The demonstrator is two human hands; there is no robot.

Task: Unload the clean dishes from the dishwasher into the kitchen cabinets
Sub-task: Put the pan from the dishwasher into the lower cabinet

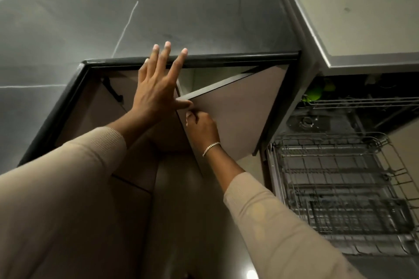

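A taupe cabinet door [238,115] under the dark counter stands partly ajar, showing a pale interior behind it. My right hand [201,128] pinches the door's near top corner with curled fingers. My left hand [156,84] is spread flat with straight fingers in front of the cabinet opening, its thumb touching the door's top edge. At the right the dishwasher [335,102] is open, its lower wire rack [337,186] pulled out with no dishes visible in it. Something green [314,94] sits in the upper rack.
The dark marbled countertop [158,18] spans the upper view with its black edge above the cabinets. Another taupe cabinet front [99,106] with a black handle lies to the left. A pale surface [362,11] sits above the dishwasher. Glossy floor lies below.
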